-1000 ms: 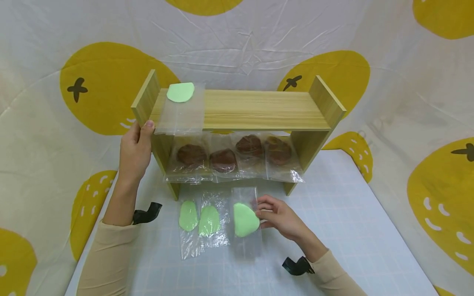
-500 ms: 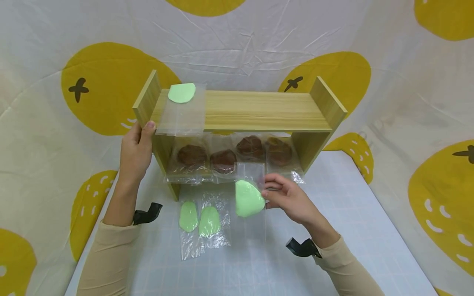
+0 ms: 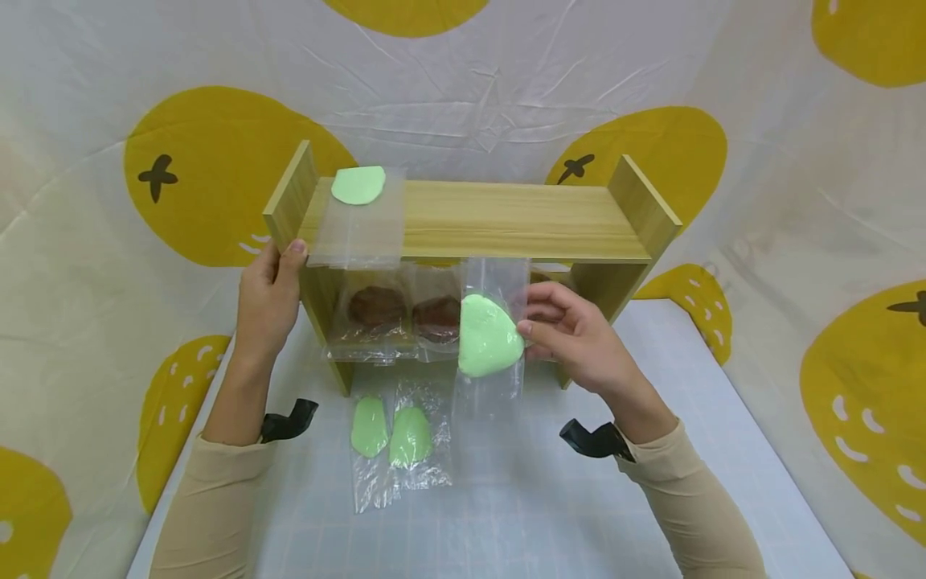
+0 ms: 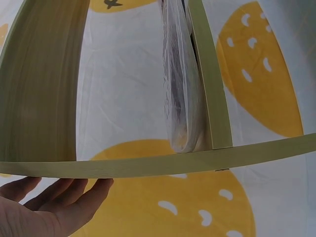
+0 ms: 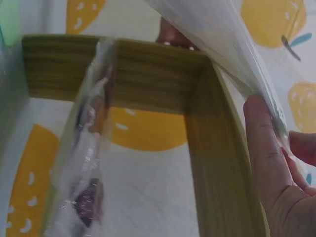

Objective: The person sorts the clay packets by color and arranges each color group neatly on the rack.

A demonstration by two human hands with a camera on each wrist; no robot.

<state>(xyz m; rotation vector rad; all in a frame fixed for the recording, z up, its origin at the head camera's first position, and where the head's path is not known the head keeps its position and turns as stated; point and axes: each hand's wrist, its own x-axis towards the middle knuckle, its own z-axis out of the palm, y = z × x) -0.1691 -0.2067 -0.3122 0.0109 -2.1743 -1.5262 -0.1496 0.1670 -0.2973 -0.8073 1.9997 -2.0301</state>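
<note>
My left hand [image 3: 269, 297] holds the wooden shelf [image 3: 499, 217] by its left side panel, thumb at the front edge; in the left wrist view its fingers touch the panel's outer face. Between thumb and fingers my right hand [image 3: 579, 334] pinches the right edge of a clear plastic bag [image 3: 492, 342] with a flat pale-green piece inside. This bag hangs before the lower shelf, its top near the upper board's front edge. Another bag with a green piece [image 3: 358, 185] lies at the upper board's left end. Two more bagged green pieces [image 3: 411, 438] lie on the table.
Several bags with dark reddish-brown round pieces [image 3: 376, 308] stand along the lower shelf, the right ones mostly hidden behind my right hand and its bag. A pale cloth covers the table [image 3: 579, 498]. Behind hangs a white curtain [image 3: 448, 88] with yellow fruit prints.
My right hand has lifted the bag with the green piece from low over the table up to the shelf's front, now covering some brown pieces. The left hand keeps its place on the panel.
</note>
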